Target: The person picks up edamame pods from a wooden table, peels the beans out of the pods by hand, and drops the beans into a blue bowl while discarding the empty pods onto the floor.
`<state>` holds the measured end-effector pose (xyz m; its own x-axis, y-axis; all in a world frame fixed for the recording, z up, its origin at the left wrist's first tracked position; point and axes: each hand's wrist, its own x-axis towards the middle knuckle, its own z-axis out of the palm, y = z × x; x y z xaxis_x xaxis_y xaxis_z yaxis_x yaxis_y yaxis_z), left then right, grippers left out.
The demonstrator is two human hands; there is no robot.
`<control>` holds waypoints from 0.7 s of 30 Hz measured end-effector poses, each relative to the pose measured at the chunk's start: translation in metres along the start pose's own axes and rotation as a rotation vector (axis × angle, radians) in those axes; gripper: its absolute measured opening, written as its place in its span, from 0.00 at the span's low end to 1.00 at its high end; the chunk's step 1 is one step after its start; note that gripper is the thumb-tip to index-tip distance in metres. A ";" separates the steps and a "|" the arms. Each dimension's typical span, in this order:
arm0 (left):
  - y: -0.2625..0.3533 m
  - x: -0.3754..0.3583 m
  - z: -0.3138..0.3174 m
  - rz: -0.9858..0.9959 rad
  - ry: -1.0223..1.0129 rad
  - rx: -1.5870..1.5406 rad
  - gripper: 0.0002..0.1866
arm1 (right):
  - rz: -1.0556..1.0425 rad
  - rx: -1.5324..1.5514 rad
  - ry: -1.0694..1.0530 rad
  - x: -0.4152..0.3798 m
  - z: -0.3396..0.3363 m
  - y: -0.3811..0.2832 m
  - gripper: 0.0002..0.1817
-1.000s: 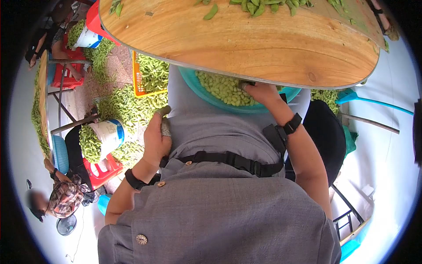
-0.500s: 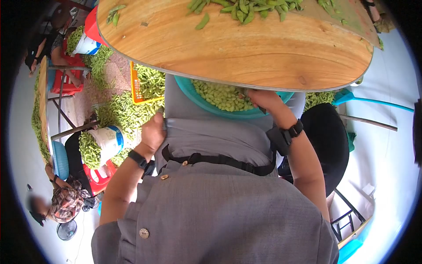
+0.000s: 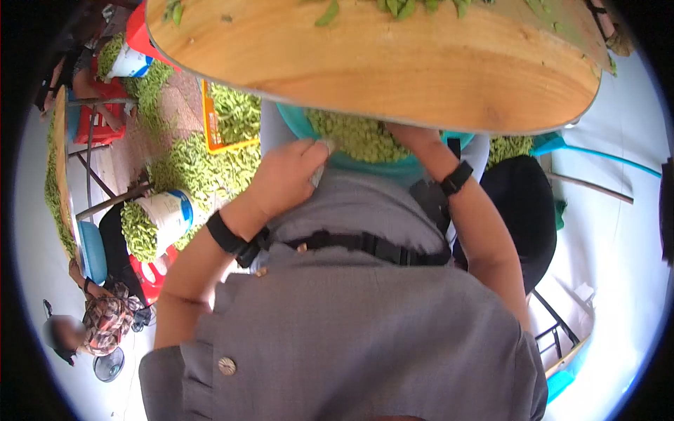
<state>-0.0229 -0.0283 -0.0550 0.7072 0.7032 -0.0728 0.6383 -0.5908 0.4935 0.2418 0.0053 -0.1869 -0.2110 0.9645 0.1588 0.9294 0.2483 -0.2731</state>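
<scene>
On my lap, under the wooden tabletop's edge, is a teal basin [image 3: 394, 168] of shelled green beans [image 3: 354, 137]. My right hand [image 3: 415, 137] reaches into the basin at the beans' right side, its fingers hidden among the beans and beneath the tabletop. To the left of the basin, over my grey clothing, my left hand [image 3: 289, 174] is closed, with something pale showing at the thumb side that I cannot make out. Green pods [image 3: 400, 7] lie on the wooden tabletop [image 3: 379, 81] in front of me.
To the left stand an orange crate [image 3: 209, 119] of pods and a white bucket [image 3: 172, 216] of pods. Loose pods [image 3: 203, 165] cover the floor there. A person [image 3: 105, 319] sits at the far left. A black stool [image 3: 523, 210] and a blue-handled tool [image 3: 604, 158] are at the right.
My left hand has moved right and up, from the side of my lap to the basin's left rim. My right hand has gone deeper under the tabletop, into the beans.
</scene>
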 end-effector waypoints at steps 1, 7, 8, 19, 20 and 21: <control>0.001 0.000 0.002 -0.006 -0.015 -0.018 0.26 | 0.067 0.022 -0.154 0.000 -0.008 -0.003 0.19; 0.005 0.008 -0.003 0.049 0.026 -0.178 0.23 | -0.028 0.200 -0.062 -0.030 -0.056 -0.016 0.15; 0.005 0.005 -0.002 0.047 0.021 -0.181 0.23 | -0.025 0.203 -0.067 -0.035 -0.070 -0.018 0.15; -0.005 -0.006 0.024 -0.007 0.127 -0.532 0.19 | -0.356 0.858 -0.231 0.017 -0.212 -0.122 0.13; -0.007 -0.009 0.019 0.004 0.146 -0.517 0.19 | -0.372 0.888 -0.205 0.027 -0.215 -0.131 0.11; -0.004 -0.011 0.005 -0.106 -0.062 -0.280 0.17 | -0.387 0.922 -0.183 0.034 -0.217 -0.136 0.10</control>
<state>-0.0312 -0.0357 -0.0608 0.6639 0.7246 -0.1848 0.6069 -0.3777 0.6993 0.1741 -0.0153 0.0612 -0.5625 0.7832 0.2650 0.2079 0.4442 -0.8715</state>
